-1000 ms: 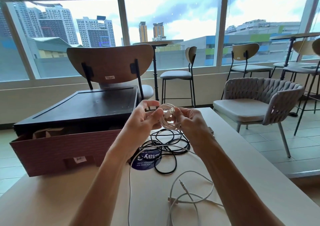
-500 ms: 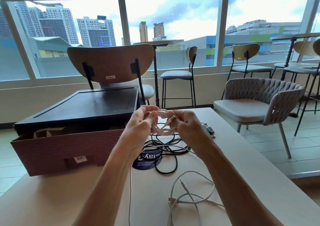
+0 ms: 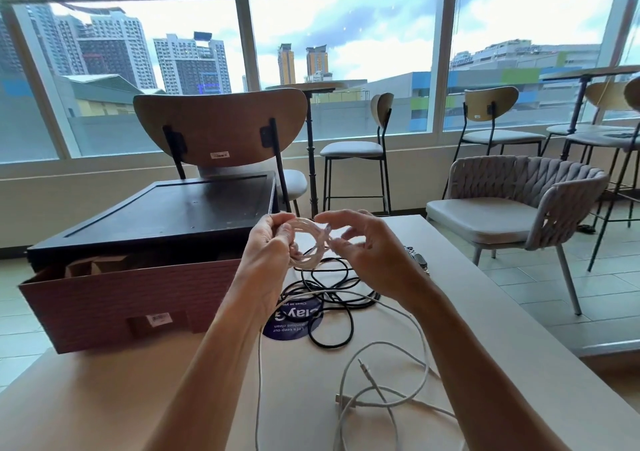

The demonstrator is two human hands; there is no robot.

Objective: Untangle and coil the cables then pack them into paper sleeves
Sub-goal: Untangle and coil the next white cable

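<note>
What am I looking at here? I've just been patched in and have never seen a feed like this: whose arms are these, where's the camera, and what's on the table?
There is no machine here: these are a person's two bare arms. The single picture comes from a camera worn on the person's head, looking forward and down, so the arms reach in from the bottom edge. The left hand grips a small white coil, and the right hand pinches its other side, above the table. On the table lie a tangled black cable, a loose white cable nearer the person, and a round blue sticker. A cardboard box stands at the left with a dark tray on top.
</note>
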